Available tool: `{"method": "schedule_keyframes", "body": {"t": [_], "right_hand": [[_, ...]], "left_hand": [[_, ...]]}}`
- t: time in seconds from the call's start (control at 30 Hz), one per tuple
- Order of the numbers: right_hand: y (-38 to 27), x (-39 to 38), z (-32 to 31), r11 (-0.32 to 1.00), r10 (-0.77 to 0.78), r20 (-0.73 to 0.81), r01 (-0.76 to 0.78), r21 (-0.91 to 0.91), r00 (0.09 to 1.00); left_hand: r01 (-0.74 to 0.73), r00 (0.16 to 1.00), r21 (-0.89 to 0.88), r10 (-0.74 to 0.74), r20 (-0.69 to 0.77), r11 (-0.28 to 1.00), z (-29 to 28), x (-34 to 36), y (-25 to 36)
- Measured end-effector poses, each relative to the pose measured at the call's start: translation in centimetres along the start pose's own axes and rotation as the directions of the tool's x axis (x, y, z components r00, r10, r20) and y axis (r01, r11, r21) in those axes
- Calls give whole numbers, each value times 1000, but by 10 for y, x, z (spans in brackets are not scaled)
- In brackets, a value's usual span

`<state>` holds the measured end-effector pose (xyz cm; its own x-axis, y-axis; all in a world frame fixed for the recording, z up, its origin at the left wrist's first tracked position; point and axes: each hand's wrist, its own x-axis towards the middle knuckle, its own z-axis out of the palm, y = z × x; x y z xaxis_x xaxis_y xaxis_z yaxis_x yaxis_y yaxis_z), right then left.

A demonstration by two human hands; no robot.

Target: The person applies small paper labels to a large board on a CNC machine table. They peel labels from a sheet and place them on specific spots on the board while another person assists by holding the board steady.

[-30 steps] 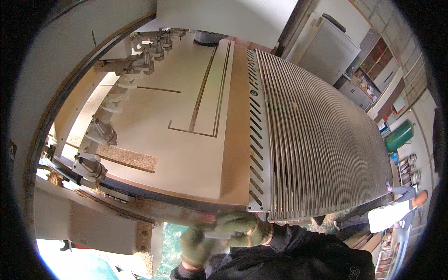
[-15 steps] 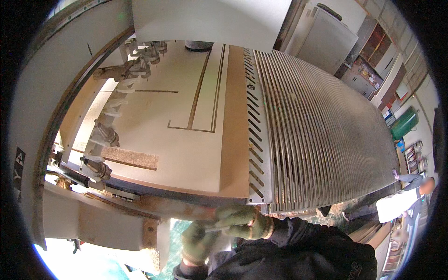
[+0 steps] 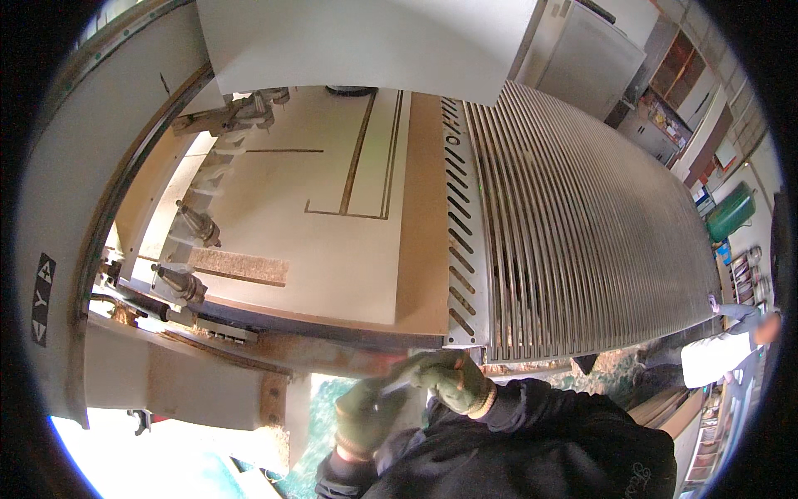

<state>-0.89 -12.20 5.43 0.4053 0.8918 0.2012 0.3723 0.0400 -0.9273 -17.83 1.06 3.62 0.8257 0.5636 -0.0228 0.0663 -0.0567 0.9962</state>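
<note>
Both of my hands wear green work gloves and are close together at the near edge of the machine, in front of my dark jacket. My right hand [image 3: 455, 382] has its fingers bent and pressed together, reaching toward the left one. My left hand [image 3: 363, 417], somewhat blurred, is curled a little lower and to the left. A thin, pale grey piece [image 3: 397, 385] shows between the two gloves, too smeared to name. Beyond them lies a white panel [image 3: 349, 266] with dark grooves cut into it, on a brown board [image 3: 422, 274].
Metal tool holders [image 3: 179, 283] line the panel's left side. A grey machine cover [image 3: 366, 41] overhangs the far end. To the right stretches a slatted metal bed [image 3: 582, 224]. At far right a person in white [image 3: 715, 359] stands near a green tank [image 3: 731, 212].
My view has shifted slightly, so the machine sits differently in the picture. My hands stay close together; the right wrist has turned a little and the left hand has shifted slightly right.
</note>
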Motion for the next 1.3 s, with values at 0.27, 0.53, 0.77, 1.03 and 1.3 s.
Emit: {"method": "schedule_keyframes", "body": {"t": [0.27, 0.53, 0.77, 1.03, 1.3], "right_hand": [[5, -22, -4, 995, 82, -152, -72, 74, 985], [-7, -36, -43, 964, 125, -130, -90, 251, 984], [-1, -95, -94, 751, 344, -39, -251, 611, 938], [25, -139, -134, 994, 20, -249, 7, 109, 968], [42, -160, -156, 978, -210, -310, 197, -73, 927]], "left_hand": [[-78, 997, 86, 75, 35, 993, 2, -23, 12], [86, 946, -339, -184, -266, 937, 6, -106, 17], [60, 916, -445, -227, -332, 893, 72, -165, 34], [77, 945, -380, -190, -268, 922, 121, -200, 76], [-19, 916, -279, -95, -390, 960, 156, -205, 81]]}}
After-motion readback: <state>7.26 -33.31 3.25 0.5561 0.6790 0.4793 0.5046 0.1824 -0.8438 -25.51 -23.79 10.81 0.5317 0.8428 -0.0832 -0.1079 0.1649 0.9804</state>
